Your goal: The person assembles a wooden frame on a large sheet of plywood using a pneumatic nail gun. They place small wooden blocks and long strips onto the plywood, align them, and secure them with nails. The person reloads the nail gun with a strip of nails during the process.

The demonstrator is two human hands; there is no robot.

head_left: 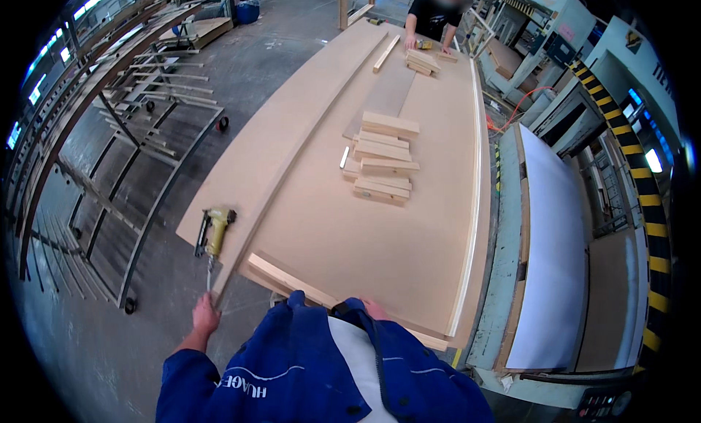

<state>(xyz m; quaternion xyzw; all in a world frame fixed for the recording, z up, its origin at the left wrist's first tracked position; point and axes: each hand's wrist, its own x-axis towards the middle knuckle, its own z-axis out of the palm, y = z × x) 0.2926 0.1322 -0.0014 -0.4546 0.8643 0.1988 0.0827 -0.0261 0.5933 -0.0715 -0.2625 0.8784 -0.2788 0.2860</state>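
Note:
My left hand [206,317] is closed at the near end of a long wooden strip [296,149], which runs lengthwise over a large brown panel [431,240]. Just beyond that hand, a yellow-green nail gun [217,232] lies on the panel's left corner, its hose fitting reaching down toward my fingers. My right hand [375,309] is at the panel's near edge, mostly covered by my blue jacket; its fingers cannot be made out. By it, a pale wooden batten [292,278] lies along the near edge. Short wooden blocks [385,154] are piled mid-panel on a flat board [391,94].
A co-worker [437,18] leans over the far end, hands near more blocks [423,62]. A pale batten [467,226] lines the right edge. To the left stands a wheeled metal rack [164,204]; to the right, a machine with a striped guard [642,171] and a white panel [551,255].

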